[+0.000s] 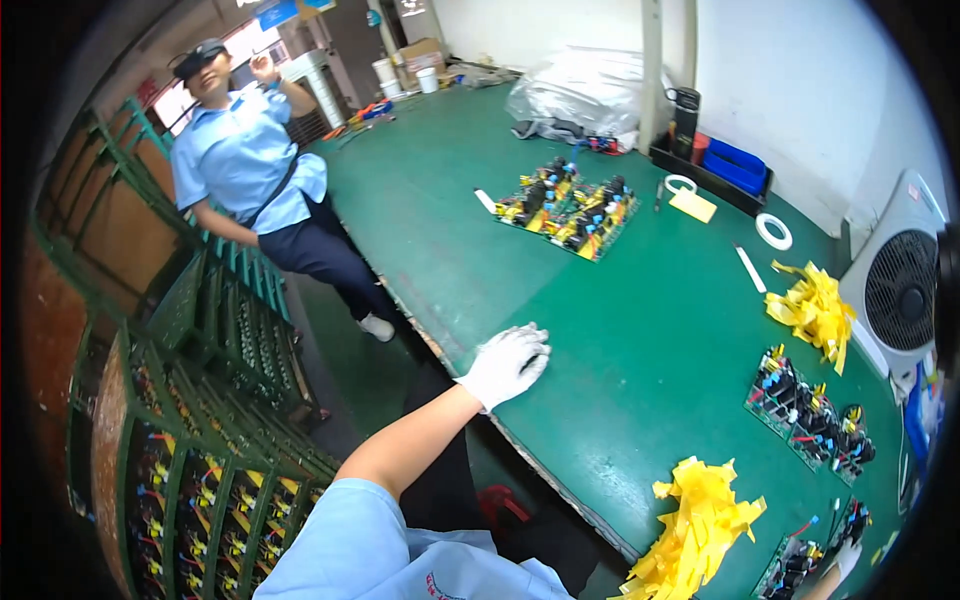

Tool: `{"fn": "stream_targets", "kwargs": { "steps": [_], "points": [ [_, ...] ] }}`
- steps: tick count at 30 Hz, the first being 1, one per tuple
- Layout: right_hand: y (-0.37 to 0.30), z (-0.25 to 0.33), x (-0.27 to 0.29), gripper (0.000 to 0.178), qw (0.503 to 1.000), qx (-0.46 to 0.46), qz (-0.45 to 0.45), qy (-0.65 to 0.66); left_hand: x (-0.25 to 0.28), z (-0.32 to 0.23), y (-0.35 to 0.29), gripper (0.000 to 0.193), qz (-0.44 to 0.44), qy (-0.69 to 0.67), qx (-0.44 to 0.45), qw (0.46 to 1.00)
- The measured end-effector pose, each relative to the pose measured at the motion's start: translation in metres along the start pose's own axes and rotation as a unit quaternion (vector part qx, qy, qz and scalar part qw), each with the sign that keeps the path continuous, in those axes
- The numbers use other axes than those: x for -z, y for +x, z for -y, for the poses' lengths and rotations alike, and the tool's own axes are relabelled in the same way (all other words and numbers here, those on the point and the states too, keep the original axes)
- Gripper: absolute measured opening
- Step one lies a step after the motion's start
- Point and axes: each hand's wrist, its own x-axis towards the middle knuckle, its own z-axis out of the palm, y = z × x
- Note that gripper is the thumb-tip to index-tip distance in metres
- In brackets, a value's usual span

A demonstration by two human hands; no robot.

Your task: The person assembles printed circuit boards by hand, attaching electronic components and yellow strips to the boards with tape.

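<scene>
On the green bench (pixel 610 370), circuit boards (pixel 793 568) at lower right are apparently being handled by the right hand (pixel 848 560) (grip cannot be told), steady support likely needed next, while the left hand (pixel 506 366) is rested, fingers loosely extended.

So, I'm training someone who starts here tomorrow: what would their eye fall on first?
Probably a heap of bright yellow strips at the lower right, and a second yellow heap beside the fan on the right. Then the left hand, white-gloved, mid-picture by the edge of the green table. Circuit boards clustered beyond it might come next.
</scene>
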Motion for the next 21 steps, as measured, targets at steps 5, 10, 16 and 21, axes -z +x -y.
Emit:
{"fn": "stream_targets", "kwargs": {
  "steps": [5, 10, 16, 21],
  "points": [
    [-0.013, 0.01, 0.019, 0.042, 0.99, -0.107, 0.084, -0.035, 0.003, -0.01, 0.01, 0.02, 0.012, -0.005, 0.001, 1.0],
    [-0.059, 0.224, 0.145, 0.04, 0.99, 0.041, 0.051, 0.124, 0.004, -0.015, 0.001, 0.02, 0.033, 0.019, 0.007, 0.999],
    [-0.135, 0.384, 0.272, 0.041, 0.945, 0.283, 0.095, 0.131, -0.012, -0.012, 0.001, 0.026, 0.024, -0.024, -0.017, 0.999],
    [-0.13, 0.502, 0.298, 0.04, 0.887, 0.399, 0.097, 0.211, -0.001, -0.007, 0.01, 0.034, 0.046, -0.051, -0.004, 0.998]
  ]
}}
